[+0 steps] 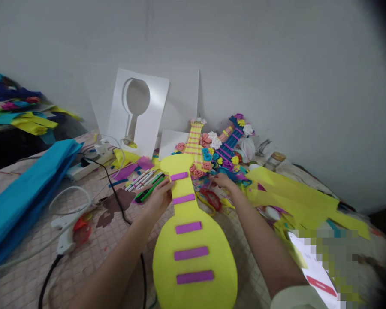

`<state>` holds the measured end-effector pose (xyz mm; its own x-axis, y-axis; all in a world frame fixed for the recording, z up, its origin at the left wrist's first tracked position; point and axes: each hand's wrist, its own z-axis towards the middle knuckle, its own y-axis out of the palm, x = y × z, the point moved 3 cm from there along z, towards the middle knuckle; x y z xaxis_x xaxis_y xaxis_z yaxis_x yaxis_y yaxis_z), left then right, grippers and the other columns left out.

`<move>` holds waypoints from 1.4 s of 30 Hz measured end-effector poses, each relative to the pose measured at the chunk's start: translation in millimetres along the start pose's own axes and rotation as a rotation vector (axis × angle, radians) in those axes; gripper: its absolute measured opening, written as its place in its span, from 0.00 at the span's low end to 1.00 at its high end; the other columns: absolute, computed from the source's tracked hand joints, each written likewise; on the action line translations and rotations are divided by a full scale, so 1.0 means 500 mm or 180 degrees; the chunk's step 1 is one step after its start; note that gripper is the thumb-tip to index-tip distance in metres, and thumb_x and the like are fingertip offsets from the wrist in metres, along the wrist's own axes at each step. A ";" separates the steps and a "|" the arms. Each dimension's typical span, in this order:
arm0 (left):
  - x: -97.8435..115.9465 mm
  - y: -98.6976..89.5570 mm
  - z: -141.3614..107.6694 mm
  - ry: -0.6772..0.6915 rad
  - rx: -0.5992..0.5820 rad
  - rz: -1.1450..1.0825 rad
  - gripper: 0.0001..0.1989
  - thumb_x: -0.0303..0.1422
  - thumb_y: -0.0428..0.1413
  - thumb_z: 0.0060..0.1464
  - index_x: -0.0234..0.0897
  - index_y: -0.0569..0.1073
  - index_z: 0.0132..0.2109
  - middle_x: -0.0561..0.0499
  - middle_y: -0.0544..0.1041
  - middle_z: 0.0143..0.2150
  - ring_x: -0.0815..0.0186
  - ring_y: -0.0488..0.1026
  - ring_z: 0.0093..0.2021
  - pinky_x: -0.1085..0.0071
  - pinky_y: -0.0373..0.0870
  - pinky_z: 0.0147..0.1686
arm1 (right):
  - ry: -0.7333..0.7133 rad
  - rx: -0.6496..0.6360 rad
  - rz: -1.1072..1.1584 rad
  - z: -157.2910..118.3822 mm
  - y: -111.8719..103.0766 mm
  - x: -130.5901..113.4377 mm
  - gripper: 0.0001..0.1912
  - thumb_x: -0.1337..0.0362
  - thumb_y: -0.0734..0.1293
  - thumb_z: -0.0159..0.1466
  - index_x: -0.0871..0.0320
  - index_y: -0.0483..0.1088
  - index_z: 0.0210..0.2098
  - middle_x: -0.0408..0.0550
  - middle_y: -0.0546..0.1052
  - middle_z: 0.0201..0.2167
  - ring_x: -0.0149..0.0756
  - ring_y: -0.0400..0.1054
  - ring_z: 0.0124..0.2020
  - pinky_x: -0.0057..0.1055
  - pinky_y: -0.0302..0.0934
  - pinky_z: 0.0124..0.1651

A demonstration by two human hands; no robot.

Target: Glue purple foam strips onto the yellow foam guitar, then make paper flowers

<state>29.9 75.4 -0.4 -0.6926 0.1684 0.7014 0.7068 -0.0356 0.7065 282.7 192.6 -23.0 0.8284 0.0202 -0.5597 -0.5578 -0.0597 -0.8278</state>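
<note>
A yellow lute-shaped cutout [193,240] with several purple strips across its neck and body stands tilted before me. My left hand [162,193] is closed on the left edge of its neck. To the right of the neck, my right hand [224,181] reaches into coloured paper scraps below the paper flowers; its fingertips are too small and mixed with the scraps to read. Red-handled scissors [212,199] lie just below that hand. A green and black utility knife [149,188] and several marker pens [139,180] lie left of the cutout.
Finished flower-trimmed lutes, one yellow [194,143] and one blue [232,141], lean at the back beside a white board with a cut-out opening [162,101]. Yellow sheets [289,193] lie right, blue paper [28,193] left. A glue gun [66,236] and black cable [116,193] cross the left side.
</note>
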 end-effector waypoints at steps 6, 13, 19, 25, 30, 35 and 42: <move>0.000 0.000 0.000 -0.0030 0.0038 0.0037 0.10 0.26 0.60 0.43 0.34 0.74 0.37 0.49 0.78 0.34 0.64 0.74 0.33 0.73 0.67 0.29 | 0.0023 0.0450 0.0706 -0.039 -0.065 0.002 0.13 0.60 0.60 0.64 0.62 0.65 0.44 0.47 0.72 0.37 0.31 0.69 0.32 0.32 0.66 0.34; -0.002 -0.003 0.003 -0.0006 0.0078 0.0022 0.11 0.25 0.60 0.42 0.33 0.74 0.37 0.49 0.77 0.33 0.65 0.74 0.33 0.74 0.68 0.31 | -0.0388 0.0871 0.1003 -0.115 -0.081 -0.013 0.16 0.65 0.54 0.61 0.59 0.60 0.49 0.43 0.73 0.23 0.32 0.69 0.25 0.26 0.61 0.28; 0.000 -0.001 0.000 0.0012 0.0146 0.0055 0.10 0.24 0.58 0.44 0.33 0.73 0.37 0.48 0.78 0.35 0.64 0.74 0.35 0.74 0.69 0.33 | -0.0356 0.1628 0.0617 -0.161 -0.142 0.010 0.12 0.58 0.55 0.62 0.58 0.65 0.34 0.49 0.73 0.27 0.38 0.66 0.30 0.31 0.58 0.36; 0.002 -0.002 0.000 -0.0070 0.0235 0.0143 0.08 0.24 0.56 0.46 0.32 0.73 0.38 0.47 0.78 0.33 0.64 0.75 0.31 0.72 0.70 0.30 | -0.0255 0.1659 0.0467 -0.186 -0.191 0.046 0.09 0.63 0.60 0.58 0.58 0.70 0.36 0.48 0.75 0.30 0.39 0.67 0.34 0.32 0.57 0.40; 0.013 -0.002 -0.004 -0.0153 0.0324 0.0169 0.07 0.26 0.53 0.49 0.31 0.72 0.38 0.48 0.77 0.29 0.64 0.74 0.26 0.71 0.71 0.26 | -0.0127 0.1358 0.0903 -0.213 -0.175 0.074 0.15 0.54 0.61 0.57 0.59 0.71 0.28 0.46 0.74 0.18 0.36 0.67 0.22 0.32 0.61 0.31; 0.034 0.011 -0.013 -0.0176 0.0465 0.0110 0.09 0.29 0.48 0.54 0.31 0.72 0.38 0.48 0.77 0.26 0.65 0.74 0.23 0.71 0.73 0.27 | -0.0184 0.1545 0.1592 -0.264 -0.146 0.084 0.28 0.41 0.54 0.58 0.58 0.70 0.29 0.51 0.77 0.28 0.39 0.71 0.32 0.34 0.63 0.36; 0.062 0.079 -0.002 0.0146 0.0897 -0.0175 0.13 0.30 0.45 0.58 0.32 0.71 0.43 0.48 0.78 0.27 0.64 0.76 0.29 0.69 0.75 0.36 | -0.0081 0.2226 0.2510 -0.349 -0.148 0.096 0.24 0.43 0.56 0.58 0.57 0.67 0.26 0.39 0.66 0.13 0.29 0.61 0.16 0.27 0.58 0.24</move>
<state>36.2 78.4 49.0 -0.7321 0.1177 0.6709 0.6758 0.2485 0.6939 372.6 23.6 17.9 0.2216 0.2476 -0.9432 -0.8496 0.5237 -0.0621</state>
